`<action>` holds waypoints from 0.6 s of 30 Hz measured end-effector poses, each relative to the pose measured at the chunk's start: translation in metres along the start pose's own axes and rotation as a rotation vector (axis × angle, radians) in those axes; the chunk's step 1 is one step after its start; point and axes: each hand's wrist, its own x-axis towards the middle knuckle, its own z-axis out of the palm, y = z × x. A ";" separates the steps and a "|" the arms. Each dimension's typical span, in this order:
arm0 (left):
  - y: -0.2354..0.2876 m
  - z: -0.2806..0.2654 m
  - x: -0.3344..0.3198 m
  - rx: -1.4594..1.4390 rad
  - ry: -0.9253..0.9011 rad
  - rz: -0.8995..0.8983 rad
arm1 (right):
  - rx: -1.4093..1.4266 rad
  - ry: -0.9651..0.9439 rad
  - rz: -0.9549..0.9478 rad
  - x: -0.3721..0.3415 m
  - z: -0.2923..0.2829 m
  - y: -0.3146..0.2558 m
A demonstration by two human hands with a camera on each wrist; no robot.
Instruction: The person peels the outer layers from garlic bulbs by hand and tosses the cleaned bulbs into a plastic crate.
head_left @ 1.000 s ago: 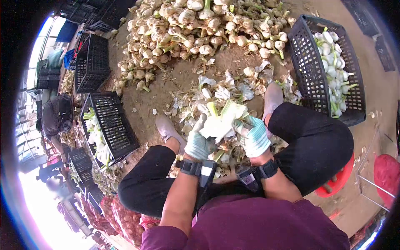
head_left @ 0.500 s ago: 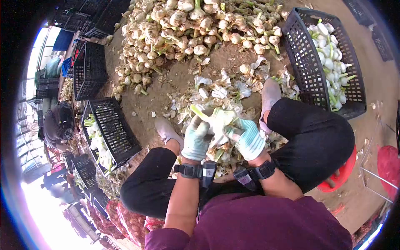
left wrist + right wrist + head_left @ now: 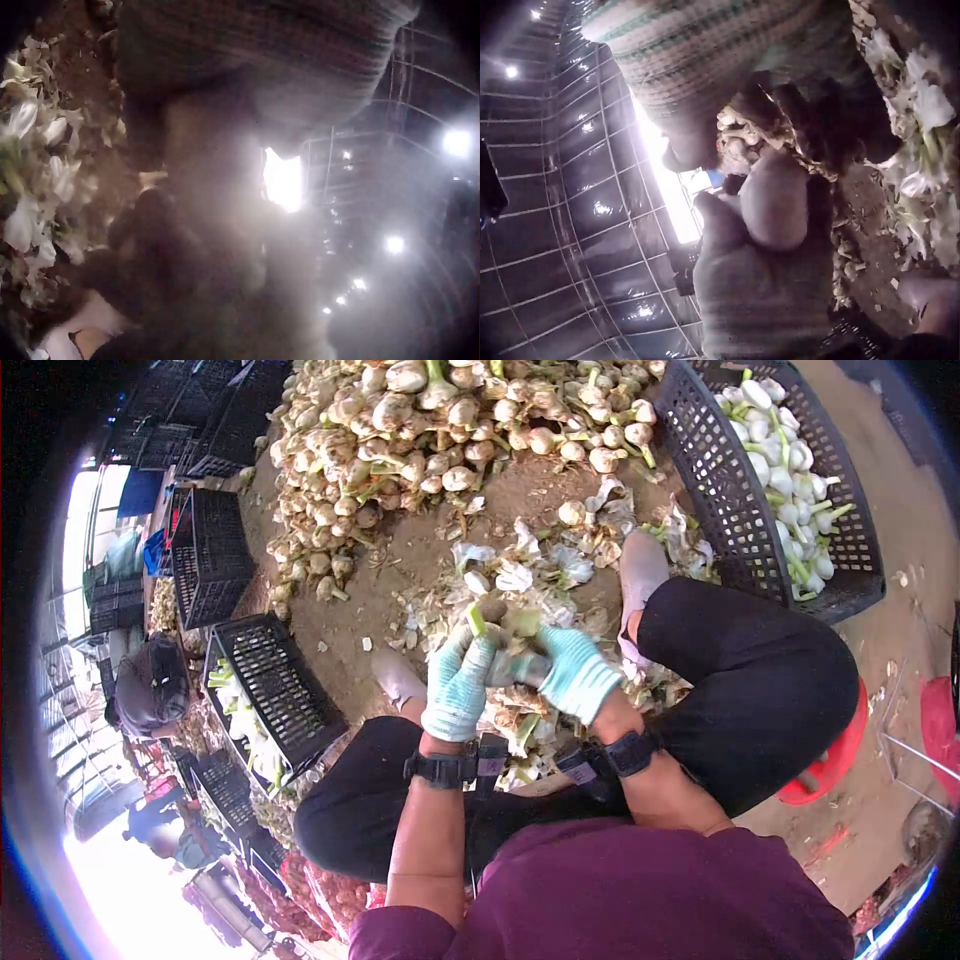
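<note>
In the head view my gloved left hand (image 3: 458, 685) grips a garlic bulb by its cut green stem (image 3: 476, 620), which sticks up past the fingers; the bulb itself is mostly hidden. Close beside it, my gloved right hand (image 3: 575, 675) pinches a loose flap of garlic skin (image 3: 522, 622), blurred by motion. From the right wrist, brown papery edges show under the right fingers (image 3: 817, 112), with the left hand (image 3: 765, 292) just below. A dark, hazy glove (image 3: 255, 60) fills much of the left wrist view. Shed skins (image 3: 515, 575) lie beneath both hands.
A large heap of unpeeled garlic (image 3: 400, 450) lies ahead. On the right stands a black crate (image 3: 705, 490) with white peeled bulbs (image 3: 790, 480); another crate (image 3: 285, 680) with stemmed garlic is on the left. My shoes (image 3: 640, 575) flank the skins. Another person (image 3: 150, 680) sits far left.
The white skin spread out between both hands has been pulled down and away from the bulb. The left hand has turned, its back now upward, and the view has shifted slightly right.
</note>
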 end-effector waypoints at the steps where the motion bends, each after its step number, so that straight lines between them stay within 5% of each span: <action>1: 0.005 0.002 0.000 -0.052 -0.015 -0.056 | 0.318 -0.082 0.121 -0.001 -0.003 -0.004; 4: 0.003 0.000 0.006 -0.174 -0.050 -0.031 | 0.648 -0.064 0.252 -0.005 0.000 0.015; 6: 0.005 0.000 0.010 -0.340 -0.061 -0.007 | 0.527 -0.040 0.237 -0.005 -0.001 0.016; 8: 0.007 0.000 0.016 -0.153 -0.046 0.010 | 0.707 0.207 0.190 -0.007 0.003 0.017; 9: 0.011 0.002 0.018 -0.149 -0.048 0.007 | 0.743 0.203 0.420 -0.008 -0.011 -0.006; 10: 0.016 0.005 0.020 -0.034 -0.056 0.038 | 0.749 0.209 0.424 -0.007 -0.009 -0.003; 12: 0.013 0.013 0.024 0.180 -0.068 0.161 | -0.027 0.272 0.148 -0.007 -0.005 0.003; 15: 0.010 0.024 0.032 0.457 -0.125 0.345 | 0.154 0.355 0.253 -0.005 0.002 0.010; 16: 0.013 0.026 0.031 0.463 -0.138 0.340 | 0.278 0.351 0.290 -0.003 0.002 0.015; 18: 0.030 0.034 0.030 0.081 -0.007 -0.012 | 0.217 0.346 0.435 0.001 0.006 0.031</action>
